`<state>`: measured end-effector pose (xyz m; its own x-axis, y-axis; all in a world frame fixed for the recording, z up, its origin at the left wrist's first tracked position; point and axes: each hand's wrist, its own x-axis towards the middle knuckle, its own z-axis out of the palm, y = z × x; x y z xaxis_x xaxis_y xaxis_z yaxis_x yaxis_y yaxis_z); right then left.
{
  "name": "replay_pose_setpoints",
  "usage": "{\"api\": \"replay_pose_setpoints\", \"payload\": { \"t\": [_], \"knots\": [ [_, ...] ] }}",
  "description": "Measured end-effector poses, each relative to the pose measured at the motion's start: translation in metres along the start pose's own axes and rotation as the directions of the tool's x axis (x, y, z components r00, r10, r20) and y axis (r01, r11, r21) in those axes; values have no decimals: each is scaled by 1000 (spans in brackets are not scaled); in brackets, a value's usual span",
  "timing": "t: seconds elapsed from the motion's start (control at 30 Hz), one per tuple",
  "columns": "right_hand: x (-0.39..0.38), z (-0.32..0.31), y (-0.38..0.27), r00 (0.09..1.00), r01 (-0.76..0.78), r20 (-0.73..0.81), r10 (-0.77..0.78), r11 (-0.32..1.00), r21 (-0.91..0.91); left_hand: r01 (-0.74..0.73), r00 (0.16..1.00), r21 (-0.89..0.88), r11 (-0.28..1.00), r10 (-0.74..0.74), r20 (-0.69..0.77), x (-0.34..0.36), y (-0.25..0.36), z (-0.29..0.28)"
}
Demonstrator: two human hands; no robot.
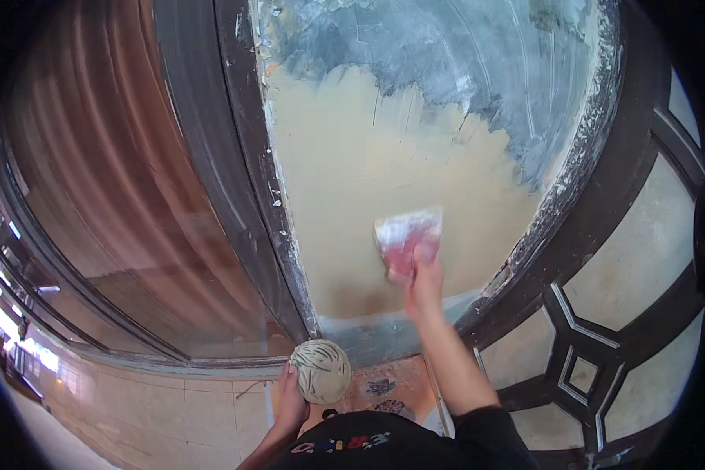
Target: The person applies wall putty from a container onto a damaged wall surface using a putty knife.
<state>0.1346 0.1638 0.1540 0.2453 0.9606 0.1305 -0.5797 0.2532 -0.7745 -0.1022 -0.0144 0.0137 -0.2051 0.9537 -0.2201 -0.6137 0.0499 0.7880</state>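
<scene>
As left fingers point(291, 381) hold something round point(322, 371), right fingers point(425, 254) grip a scraper point(402, 244), blade point(407, 224) up, long axis nearly upright.

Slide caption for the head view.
Right hand holds a scraper at a beige-smeared panel; left hand, a streaked round object.

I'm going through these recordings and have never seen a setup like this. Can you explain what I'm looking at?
There is no robot here: a person works bare-handed. The single picture comes from a wide fisheye camera on their head, looking down, so straight edges bend.

In front is a panel, with a beige coating below and a bare-looking, streaky grey-blue area above. The right hand holds a wide scraper with a red part at the panel; blur hides whether it touches. The left hand holds a round, pale object with dark streaks, perhaps a bowl.
</scene>
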Motion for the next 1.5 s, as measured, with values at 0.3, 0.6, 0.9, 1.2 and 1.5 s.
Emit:
{"api": "replay_pose_setpoints", "payload": {
  "t": [0.3, 0.6, 0.9, 1.2, 1.5],
  "knots": [
    [-87, -108, 97, 769, -515, 312, 557, 830, -213, -39, 999, 57, 998, 40, -6, -5, 2, -35],
    [16, 100, -81, 925, 57, 372, -78, 996, 67, 17, 998, 14, 1000, -18, 58, -7, -1, -5],
    [-110, -145, 201, 809, -587, -188, 557, 743, -321, -12, 999, 80, 997, 16, -48, -24, -5, -36],
    [-89, -123, 91, 856, -470, 112, 504, 850, -238, -43, 999, 122, 992, 39, 37, -16, -19, -25],
    [25, 25, -61, 956, 151, 268, -116, 982, -115, 74, 989, 123, 990, -89, 121, -6, -36, 3]
  ]
}}
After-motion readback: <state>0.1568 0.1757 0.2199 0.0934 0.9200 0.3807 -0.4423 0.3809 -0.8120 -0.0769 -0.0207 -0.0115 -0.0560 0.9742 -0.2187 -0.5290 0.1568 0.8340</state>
